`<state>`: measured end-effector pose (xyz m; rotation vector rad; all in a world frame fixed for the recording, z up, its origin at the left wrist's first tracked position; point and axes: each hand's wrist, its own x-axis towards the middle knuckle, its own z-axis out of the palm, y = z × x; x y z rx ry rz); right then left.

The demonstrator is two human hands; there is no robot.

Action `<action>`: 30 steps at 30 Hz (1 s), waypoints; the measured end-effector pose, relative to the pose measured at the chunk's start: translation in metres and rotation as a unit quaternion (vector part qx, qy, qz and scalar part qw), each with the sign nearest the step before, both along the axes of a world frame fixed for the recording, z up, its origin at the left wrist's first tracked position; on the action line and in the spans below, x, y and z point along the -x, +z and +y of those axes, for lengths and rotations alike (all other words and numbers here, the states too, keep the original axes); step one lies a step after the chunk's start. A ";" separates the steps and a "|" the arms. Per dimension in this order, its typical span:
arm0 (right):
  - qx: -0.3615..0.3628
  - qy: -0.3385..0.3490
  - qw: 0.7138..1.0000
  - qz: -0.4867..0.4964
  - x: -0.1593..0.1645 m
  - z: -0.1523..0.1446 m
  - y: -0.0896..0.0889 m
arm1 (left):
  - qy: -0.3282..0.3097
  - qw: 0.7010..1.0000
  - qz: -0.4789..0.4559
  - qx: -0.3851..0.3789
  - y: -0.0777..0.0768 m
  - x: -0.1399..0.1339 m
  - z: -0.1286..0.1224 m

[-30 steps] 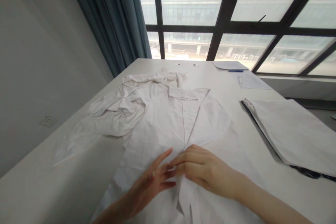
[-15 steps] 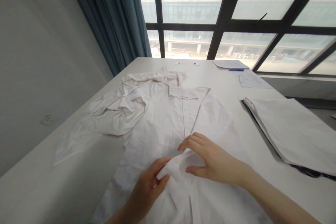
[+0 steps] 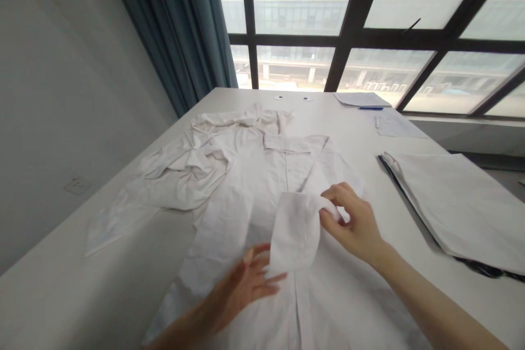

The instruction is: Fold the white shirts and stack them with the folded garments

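A white buttoned shirt (image 3: pixel 254 186) lies spread on the table with its collar toward the window. My right hand (image 3: pixel 355 221) pinches a raised white cuff (image 3: pixel 294 229) at its right side, above the shirt front. At the cuff's lower left is my left hand (image 3: pixel 246 284), its fingers spread and slightly blurred. Some of those fingers pass behind the cuff's edge, and whether they touch it is unclear.
Crumpled white garments (image 3: pixel 184 169) lie to the left of the shirt. A folded white cloth over something black (image 3: pixel 463 202) rests at the right table edge. Papers (image 3: pixel 361 99) and a blue pen (image 3: pixel 371 108) are at the far right, near the window.
My right hand has closed on the cuff and lifted it up and to the right. The left hand has let go of the fabric and opened its fingers.
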<state>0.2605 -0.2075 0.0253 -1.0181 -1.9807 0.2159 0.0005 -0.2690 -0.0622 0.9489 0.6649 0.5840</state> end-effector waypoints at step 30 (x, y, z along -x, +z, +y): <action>0.322 0.111 0.921 -0.191 -0.042 0.032 -0.011 | 0.230 0.940 0.176 -0.179 0.010 0.009 0.015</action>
